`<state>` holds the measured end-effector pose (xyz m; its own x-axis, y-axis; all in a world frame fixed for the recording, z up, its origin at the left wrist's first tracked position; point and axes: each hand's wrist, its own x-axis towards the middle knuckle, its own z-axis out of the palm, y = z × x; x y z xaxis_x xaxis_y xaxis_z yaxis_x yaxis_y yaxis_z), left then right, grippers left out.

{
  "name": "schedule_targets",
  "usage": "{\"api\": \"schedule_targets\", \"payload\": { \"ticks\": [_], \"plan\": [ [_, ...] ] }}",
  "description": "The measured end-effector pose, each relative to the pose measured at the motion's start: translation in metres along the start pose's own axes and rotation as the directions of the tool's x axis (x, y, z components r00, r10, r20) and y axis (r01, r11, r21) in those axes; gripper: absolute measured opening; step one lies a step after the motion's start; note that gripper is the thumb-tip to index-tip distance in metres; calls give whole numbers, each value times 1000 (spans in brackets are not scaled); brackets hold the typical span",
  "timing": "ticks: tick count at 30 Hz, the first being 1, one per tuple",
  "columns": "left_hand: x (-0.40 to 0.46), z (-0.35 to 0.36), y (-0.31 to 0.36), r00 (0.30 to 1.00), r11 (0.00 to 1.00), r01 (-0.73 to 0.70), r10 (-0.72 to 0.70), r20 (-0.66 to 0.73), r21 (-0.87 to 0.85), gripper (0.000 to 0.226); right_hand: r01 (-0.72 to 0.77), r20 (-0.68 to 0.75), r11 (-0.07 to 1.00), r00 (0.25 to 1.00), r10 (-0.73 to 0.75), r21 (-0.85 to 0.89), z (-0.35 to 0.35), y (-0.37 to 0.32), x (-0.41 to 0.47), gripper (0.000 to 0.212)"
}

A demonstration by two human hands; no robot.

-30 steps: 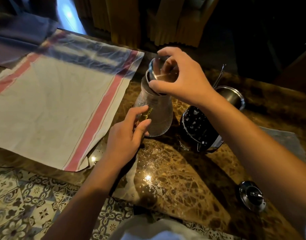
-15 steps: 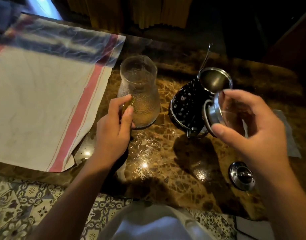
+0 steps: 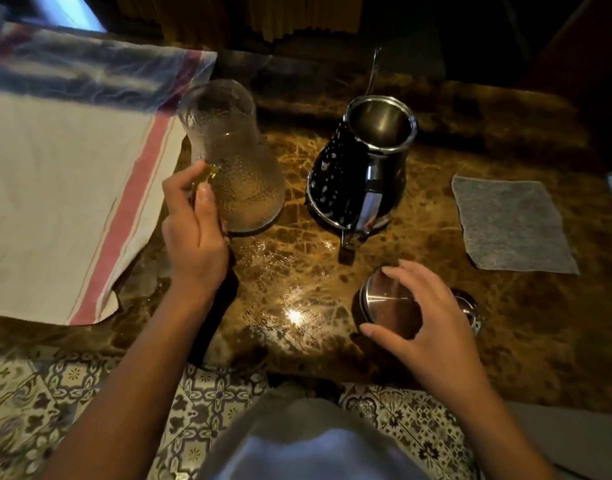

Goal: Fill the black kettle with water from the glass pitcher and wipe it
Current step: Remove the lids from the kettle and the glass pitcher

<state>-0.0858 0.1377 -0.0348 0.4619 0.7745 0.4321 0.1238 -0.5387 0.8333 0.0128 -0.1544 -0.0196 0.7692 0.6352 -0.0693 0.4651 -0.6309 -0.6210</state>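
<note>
Left hand grips glass pitcher handle; right hand clasps metal lid on bench; black kettle open.

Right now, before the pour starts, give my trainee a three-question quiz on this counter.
1. True or false: the kettle has its lid on.
2. Which hand grips the pitcher handle? A) left B) right C) neither
3. Fill in: the grey cloth lies to the ____ of the kettle.

Key
1. False: its mouth is open, and you can see down inside.
2. A: the left hand holds the handle, while the right hand holds the round metal pitcher lid low over the counter, fingers curled round its rim.
3. right, flat on the counter, apart from the kettle.
</note>
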Motion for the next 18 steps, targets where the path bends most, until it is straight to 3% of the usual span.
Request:
{"api": "schedule_targets", "payload": {
  "ticks": [14, 18],
  "plan": [
    [-7, 4, 17, 992, 995, 59, -49, -118, 82, 35, 111, 117, 989, 988, -100, -93, 10, 29, -3, 75],
    [-9, 5, 21, 989, 992, 64, -48, -137, 112, 36, 93, 154, 992, 985, -80, -80, -7, 19, 6, 84]
  ]
}}
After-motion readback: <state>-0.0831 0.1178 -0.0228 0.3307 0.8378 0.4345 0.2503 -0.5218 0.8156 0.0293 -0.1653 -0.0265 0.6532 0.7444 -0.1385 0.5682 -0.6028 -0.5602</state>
